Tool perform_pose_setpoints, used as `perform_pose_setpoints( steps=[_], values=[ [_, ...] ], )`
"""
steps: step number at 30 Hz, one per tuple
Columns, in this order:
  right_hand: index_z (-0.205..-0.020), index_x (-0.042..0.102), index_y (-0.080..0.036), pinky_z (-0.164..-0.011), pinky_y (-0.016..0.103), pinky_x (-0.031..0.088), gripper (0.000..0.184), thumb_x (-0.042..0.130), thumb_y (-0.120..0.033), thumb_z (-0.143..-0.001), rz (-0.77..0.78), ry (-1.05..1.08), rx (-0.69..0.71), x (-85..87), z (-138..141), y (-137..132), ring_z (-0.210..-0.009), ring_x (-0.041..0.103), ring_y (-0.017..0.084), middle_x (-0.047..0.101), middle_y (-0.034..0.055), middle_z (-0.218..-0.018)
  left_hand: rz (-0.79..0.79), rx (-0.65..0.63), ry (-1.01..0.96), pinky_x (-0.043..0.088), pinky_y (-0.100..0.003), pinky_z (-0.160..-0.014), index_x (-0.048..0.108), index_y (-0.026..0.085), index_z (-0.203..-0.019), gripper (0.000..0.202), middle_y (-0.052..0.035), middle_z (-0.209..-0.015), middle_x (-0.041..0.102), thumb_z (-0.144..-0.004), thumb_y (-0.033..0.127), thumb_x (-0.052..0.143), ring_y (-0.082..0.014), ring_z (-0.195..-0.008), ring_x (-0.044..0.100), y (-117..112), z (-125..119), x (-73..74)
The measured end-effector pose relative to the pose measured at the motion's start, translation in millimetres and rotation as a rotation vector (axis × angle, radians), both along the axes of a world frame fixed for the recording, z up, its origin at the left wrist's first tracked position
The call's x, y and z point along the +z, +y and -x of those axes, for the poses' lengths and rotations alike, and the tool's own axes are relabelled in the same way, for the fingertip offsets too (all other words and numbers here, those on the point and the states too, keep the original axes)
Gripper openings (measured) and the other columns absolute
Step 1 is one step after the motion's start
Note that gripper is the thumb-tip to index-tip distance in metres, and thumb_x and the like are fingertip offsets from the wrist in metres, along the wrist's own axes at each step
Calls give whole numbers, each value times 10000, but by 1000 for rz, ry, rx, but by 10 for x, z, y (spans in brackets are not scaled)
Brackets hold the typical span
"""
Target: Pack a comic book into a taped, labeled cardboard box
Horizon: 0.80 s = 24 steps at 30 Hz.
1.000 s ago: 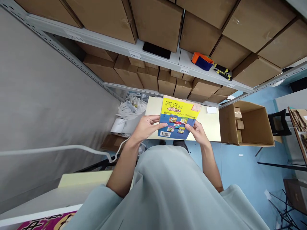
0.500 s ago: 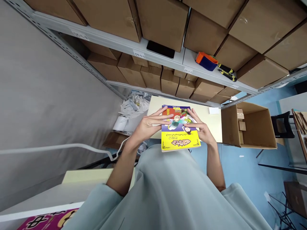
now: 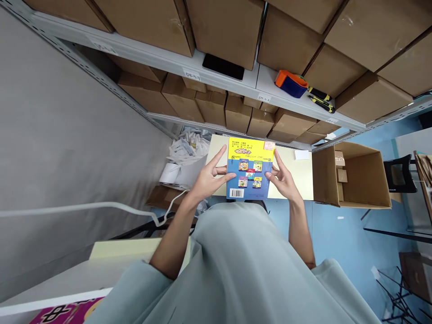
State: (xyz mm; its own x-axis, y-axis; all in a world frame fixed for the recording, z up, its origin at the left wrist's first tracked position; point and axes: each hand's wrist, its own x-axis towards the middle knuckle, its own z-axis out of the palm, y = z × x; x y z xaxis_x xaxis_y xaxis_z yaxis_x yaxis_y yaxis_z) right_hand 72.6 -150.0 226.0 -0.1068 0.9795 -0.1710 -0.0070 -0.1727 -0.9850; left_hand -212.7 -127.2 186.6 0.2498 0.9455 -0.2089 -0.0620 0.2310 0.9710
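A yellow and blue book (image 3: 249, 168) shows its back cover with a barcode at the lower left. I hold it between both hands above a pale table (image 3: 297, 177). My left hand (image 3: 209, 177) grips its left edge with the thumb on the cover and the fingers spread. My right hand (image 3: 283, 177) presses against its right edge, fingers partly extended.
An open cardboard box (image 3: 351, 177) stands right of the table. Shelves of brown cartons fill the back, with a black phone (image 3: 223, 67), an orange and blue tool (image 3: 290, 84) and yellow-black cutters (image 3: 322, 100) on a shelf. White paper rolls and packets (image 3: 182, 155) lie at the left.
The book has been flipped twice: back cover a second ago, front cover half a second ago, back cover again now. My fingers have spread wider on its edges.
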Motion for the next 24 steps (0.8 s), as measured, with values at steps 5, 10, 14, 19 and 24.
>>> perform_pose_setpoints(
  steps=[5,10,14,19,24],
  values=[
    [-1644,553,-313,-1236,528,534,829,827,-628,-928,-3,-61,42,-77,-40,18,-1342,725,289,750,59,-1473,-41,34,9,691,-404,-960,430,204,-1728,1126,-135,-1107,867,-812,652,906,-302,-978,853,26,-18,-57],
    [-1517,687,-293,-1100,443,608,674,770,-657,-957,46,-92,90,-98,-83,31,-1289,745,308,726,73,-1509,-88,40,66,677,-388,-954,804,165,-1368,718,-146,-1178,856,-872,683,814,-328,-1080,823,68,8,-21],
    [-1336,788,-275,-1186,496,531,545,630,-684,-1013,39,-58,86,-64,-109,28,-1326,727,338,779,63,-1424,-49,8,-8,636,-439,-1045,871,162,-1185,574,-137,-1171,858,-907,647,744,-376,-1194,789,80,29,19],
    [-1134,752,-225,-947,463,633,561,787,-731,-895,137,-33,111,-127,-27,28,-845,836,293,877,101,-1037,52,-18,-16,676,-418,-868,792,153,-1071,614,-148,-948,865,-819,710,853,-331,-890,846,105,-44,-31],
    [-762,638,-216,-520,290,530,681,739,-886,-829,230,-109,58,-277,58,62,-487,695,194,793,84,-656,120,55,72,561,-285,-508,783,147,-998,686,-77,-671,783,-801,804,805,-194,-485,691,160,-77,-179]
  ],
)
